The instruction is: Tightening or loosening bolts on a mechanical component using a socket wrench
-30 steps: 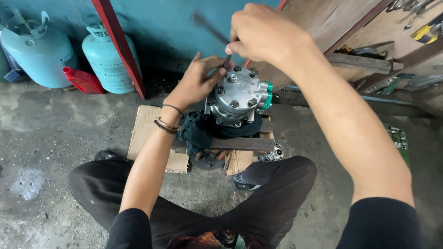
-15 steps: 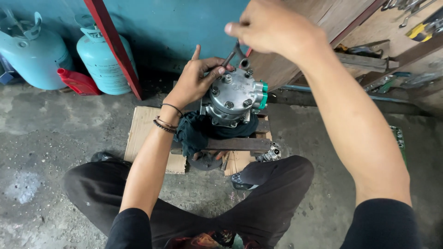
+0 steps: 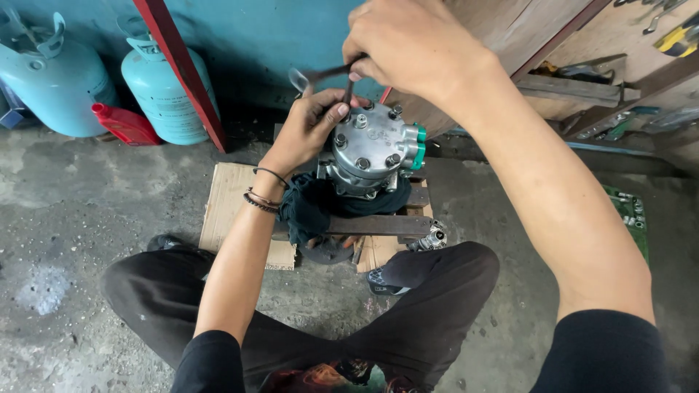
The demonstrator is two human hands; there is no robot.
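A silver metal compressor (image 3: pixel 373 149) with several bolts on its round head and green caps on its right side stands upright on a dark cloth (image 3: pixel 309 207) over wooden slats and cardboard. My left hand (image 3: pixel 309 127) grips the compressor's upper left edge, thumb beside a bolt. My right hand (image 3: pixel 411 47) is above it, closed on a dark metal wrench (image 3: pixel 320 74) whose shaft points down at a bolt on the head's left rim.
Two pale blue gas cylinders (image 3: pixel 156 84) and a red container (image 3: pixel 124 124) stand at the back left by a red bar (image 3: pixel 182 69). Wooden shelves with tools (image 3: pixel 619 87) are at the right. My crossed legs (image 3: pixel 328 320) rest on the concrete floor. A green board (image 3: pixel 630 218) lies right.
My right hand has swung the wrench leftward and lower over the compressor head. My left hand's fingers have closed tighter on the compressor's edge.
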